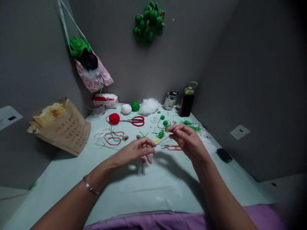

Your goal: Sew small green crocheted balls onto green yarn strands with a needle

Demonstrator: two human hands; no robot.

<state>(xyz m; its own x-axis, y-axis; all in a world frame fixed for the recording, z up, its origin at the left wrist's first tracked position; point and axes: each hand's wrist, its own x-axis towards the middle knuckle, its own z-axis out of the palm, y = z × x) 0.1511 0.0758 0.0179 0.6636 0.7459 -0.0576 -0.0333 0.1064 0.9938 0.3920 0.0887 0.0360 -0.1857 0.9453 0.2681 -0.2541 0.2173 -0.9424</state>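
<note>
My left hand [141,149] hovers over the table, fingers loosely bent and apart, with no held thing visible. To its right my right hand [185,137] is raised, thumb and fingertips together in a pinch; what is between them is too small to make out. Thin pale strands [163,140] show between the two hands; whether either hand holds them I cannot tell. Just behind lie a yellow-handled tool [156,140] and small green crocheted pieces [165,123]. Orange-handled thread snips [171,147] lie partly behind my right hand.
Red-handled scissors [137,121], a red yarn ball [114,118], white stuffing [149,106] and loose yarn [115,138] lie further back. A paper bag [64,131] leans at left. A bottle [188,100] and a tin [169,101] stand by the back wall. A black mouse-shaped object [224,155] sits right.
</note>
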